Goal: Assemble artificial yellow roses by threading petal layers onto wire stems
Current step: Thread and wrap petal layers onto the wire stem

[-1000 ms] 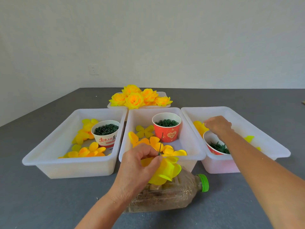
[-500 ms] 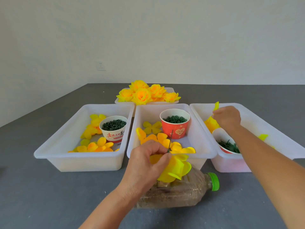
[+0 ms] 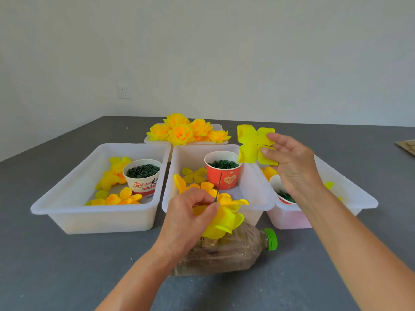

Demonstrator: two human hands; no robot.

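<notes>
A dark grey table (image 3: 67,265) runs back to a plain pale wall (image 3: 224,52) with one socket (image 3: 124,92) low on it. Three white bins stand side by side across the table. The left bin (image 3: 67,212) holds loose yellow-orange petals (image 3: 116,198) and a white cup (image 3: 142,176) full of dark green bits. The middle bin (image 3: 258,194) holds more petals and a red cup (image 3: 223,173) of green rings. The right bin (image 3: 359,194) is partly hidden by the right arm; a third cup (image 3: 275,181) with green bits shows inside it, with petals beside. Behind the bins a white tray (image 3: 221,140) carries finished roses (image 3: 186,132). A clear bottle (image 3: 226,250) with a green cap lies on its side in front of the middle bin. The left hand (image 3: 190,218) is curled round a half-built rose (image 3: 221,221) just above the bottle, finger and thumb pinching the thin green stem (image 3: 219,187) that sticks up from it. The right hand (image 3: 289,160) is raised over the middle and right bins, thumb and fingertips pinching a flat four-lobed petal layer (image 3: 252,143) with a small hole at its centre, well apart from the stem.
</notes>
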